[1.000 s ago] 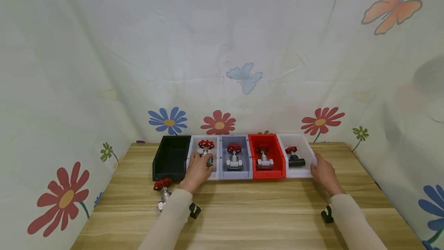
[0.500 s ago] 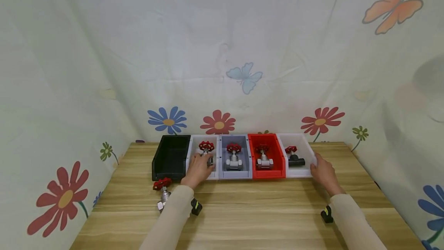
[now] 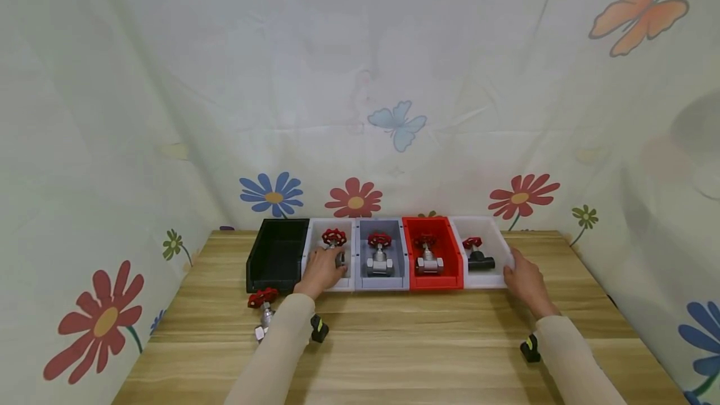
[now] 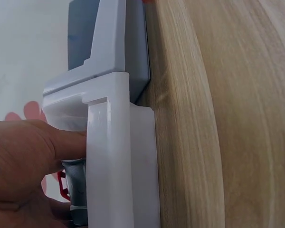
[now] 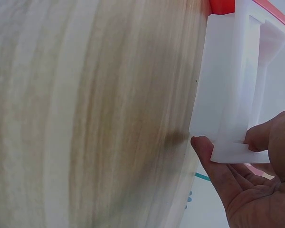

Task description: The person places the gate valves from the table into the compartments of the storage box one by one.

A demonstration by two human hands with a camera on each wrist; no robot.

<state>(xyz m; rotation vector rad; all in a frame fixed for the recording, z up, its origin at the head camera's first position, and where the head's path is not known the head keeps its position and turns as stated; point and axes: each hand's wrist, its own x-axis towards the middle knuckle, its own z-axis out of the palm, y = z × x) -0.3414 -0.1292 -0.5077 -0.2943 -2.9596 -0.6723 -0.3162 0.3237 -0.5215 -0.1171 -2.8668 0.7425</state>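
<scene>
My left hand (image 3: pixel 320 272) reaches into the white bin (image 4: pixel 109 161) second from the left and grips a metal valve with a red handwheel (image 3: pixel 334 237). In the left wrist view the thumb and fingers close round the grey valve body (image 4: pixel 77 190), just behind the bin's front lip. Over at the far right, my right hand (image 3: pixel 527 278) holds the side wall of another white bin (image 3: pixel 497 242). The right wrist view shows the thumb inside that wall and the fingers outside. This bin contains a black pipe-like valve (image 3: pixel 480 261) with a red handle.
Between the white bins stand a grey-blue bin (image 3: pixel 362 249) and a red bin (image 3: pixel 455 249), each with a red-wheeled valve inside. A black bin (image 3: pixel 278 285) ends the row at left. Another valve (image 3: pixel 264 305) lies before it on the wooden table (image 3: pixel 416 349), beside my left forearm.
My left wrist and forearm have shifted very slightly to the right and forward, the hand staying on the valve. The right hand has kept its place on the bin wall.
</scene>
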